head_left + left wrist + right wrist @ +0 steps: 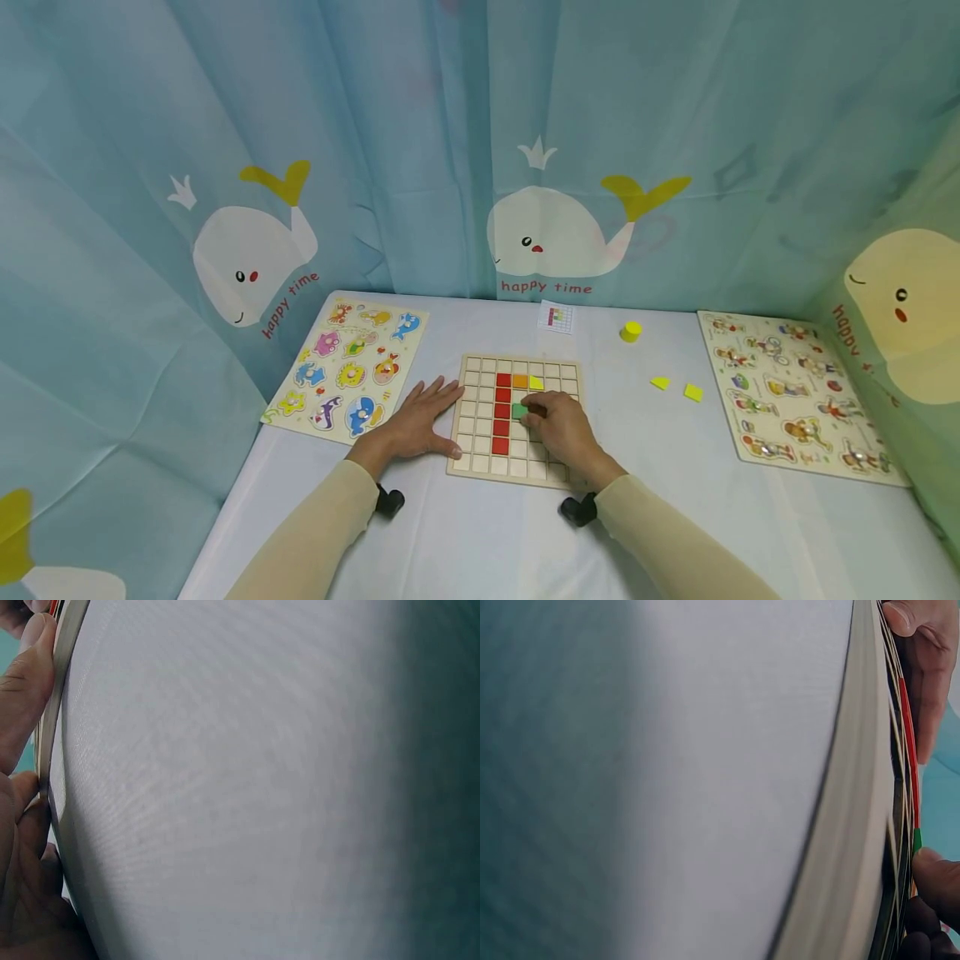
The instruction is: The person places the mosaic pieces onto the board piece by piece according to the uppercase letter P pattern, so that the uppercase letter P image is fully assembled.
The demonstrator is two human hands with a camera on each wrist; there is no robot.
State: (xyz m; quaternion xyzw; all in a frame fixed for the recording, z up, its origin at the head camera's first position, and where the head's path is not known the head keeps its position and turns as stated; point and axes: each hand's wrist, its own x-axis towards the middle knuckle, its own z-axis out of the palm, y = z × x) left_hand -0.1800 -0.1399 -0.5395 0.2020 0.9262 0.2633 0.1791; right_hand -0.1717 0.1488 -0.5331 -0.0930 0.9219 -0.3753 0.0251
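Observation:
A wooden grid board lies on the white table. A column of several red squares fills part of its grid, with an orange square and a yellow corner-cut piece beside the top one. My left hand rests at the board's left edge, fingers spread and thumb on the border. Over the grid, my right hand pinches a green square just right of the red column. In the right wrist view the thumb touches the green square's edge; the other fingers are partly hidden.
A small pattern card lies behind the board. To the right are a stack of yellow pieces, a yellow triangle and another yellow piece. Picture puzzle boards flank them: sea animals left, figures right. A curtain hangs behind.

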